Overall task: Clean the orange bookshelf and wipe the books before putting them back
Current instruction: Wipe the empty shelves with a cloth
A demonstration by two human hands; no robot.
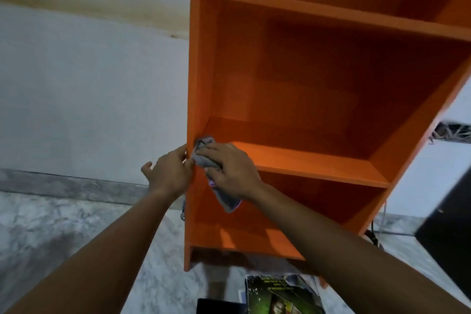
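Orange bookshelf upright by pale wall, grey cloth gripped in curled fingers of right hand — pressed onto left front corner of 1 shelf, left hand laid against outer side panel, fingers fairly straight, books piled on floor below.

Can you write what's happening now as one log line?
step: wiping | right hand: holds grey cloth at shelf left end | left hand: rests on orange bookshelf side | books: on floor
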